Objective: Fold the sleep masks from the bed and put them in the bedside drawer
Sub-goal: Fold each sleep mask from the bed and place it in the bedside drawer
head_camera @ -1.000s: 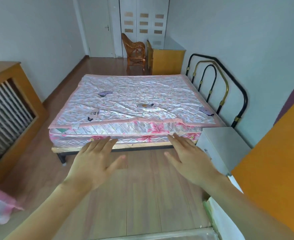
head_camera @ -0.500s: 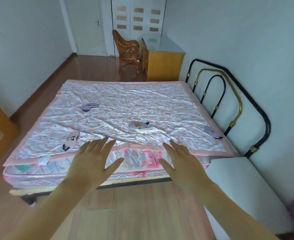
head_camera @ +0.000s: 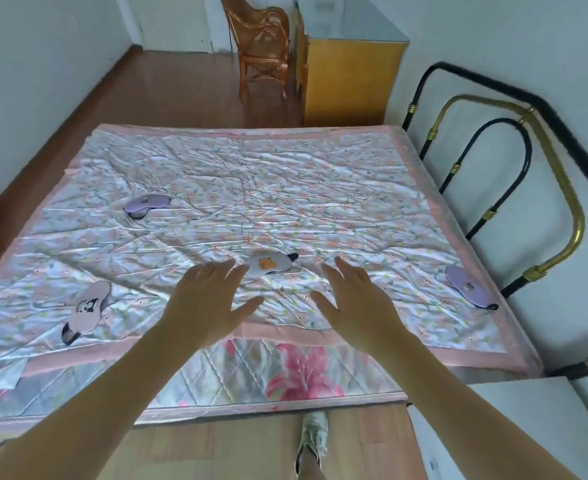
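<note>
Reaching out over the near edge of the bed (head_camera: 320,188), you are holding both hands above the quilt with fingers straight and spread, gripping nothing: your left hand (head_camera: 204,303) and your right hand (head_camera: 354,303) are hovering side by side, well apart from each other. Four sleep masks are lying unfolded on the bed. The grey mask with an orange patch (head_camera: 268,266) is sitting just beyond your fingertips, between the two hands, its dark strap end poking out to the right. The lilac mask (head_camera: 146,203) is lying further back on the bed's left side. The pinkish mask with a dark printed face (head_camera: 86,310) is resting near the bed's front left edge, a dark end pointing toward you. The purple mask (head_camera: 467,286) is lying at the bed's right edge, close to the black and brass headboard (head_camera: 541,188).

The quilt is shining pale, floral and wrinkled, with a pink border, over a flowered mattress. The white bedside cabinet (head_camera: 514,420) is standing at the bed's near right corner. Beyond the bed's far side, a wicker chair (head_camera: 261,39) and a yellow wooden desk (head_camera: 348,71) are standing on the wooden floor. Your shoe (head_camera: 313,441) is showing at the bed's foot.
</note>
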